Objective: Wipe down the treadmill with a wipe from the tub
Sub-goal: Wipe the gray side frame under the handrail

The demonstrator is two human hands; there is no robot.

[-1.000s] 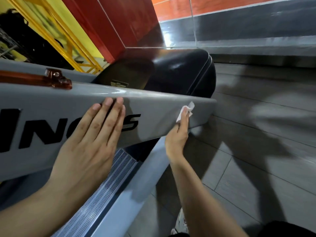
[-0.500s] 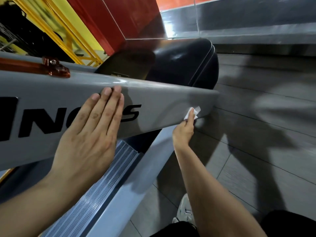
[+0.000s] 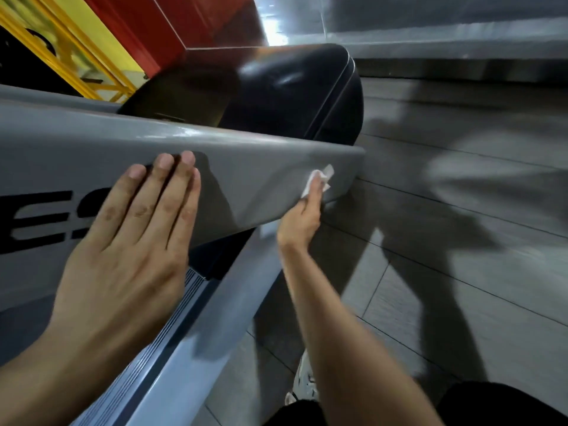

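Beside black letters "ES" [image 3: 46, 216] on grey treadmill rail [image 3: 246, 167]: left hand [image 3: 129, 241] flat.

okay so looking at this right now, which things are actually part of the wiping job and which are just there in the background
In the job: wipe, held by the right hand; grey treadmill arm, which the left hand rests flat on.

Just there: yellow frame, red wall, tiled floor, shoe.

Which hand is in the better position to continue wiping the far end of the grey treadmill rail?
The right hand: it already holds the white wipe against the grey rail near its far end. The left hand lies flat on the rail, without a wipe.
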